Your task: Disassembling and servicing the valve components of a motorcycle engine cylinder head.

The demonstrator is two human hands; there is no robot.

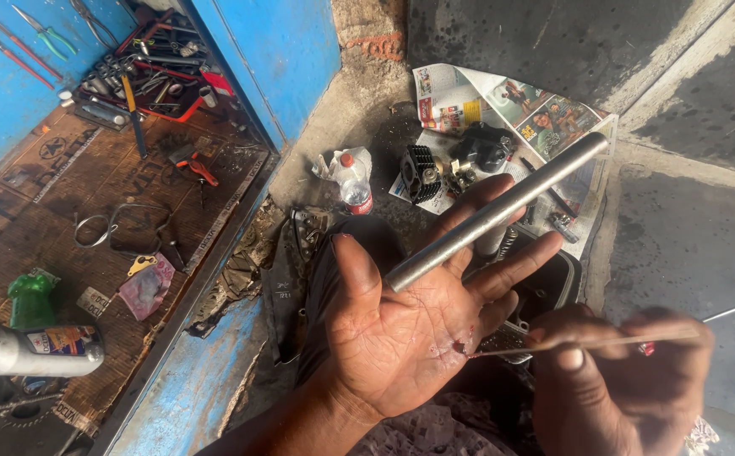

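A grey metal tube (496,213) lies across the fingers of the left hand (410,325), which is spread palm up — nothing gripped. The right hand (617,380) pinches a thin rod (587,344), its tip at the palm's edge. Beyond, engine parts (456,165) sit on newspaper (469,97) on the floor — a plastic bottle (354,181) beside them.

Silver spray can (34,350) – colourful label – lies beside green bottle (31,300).
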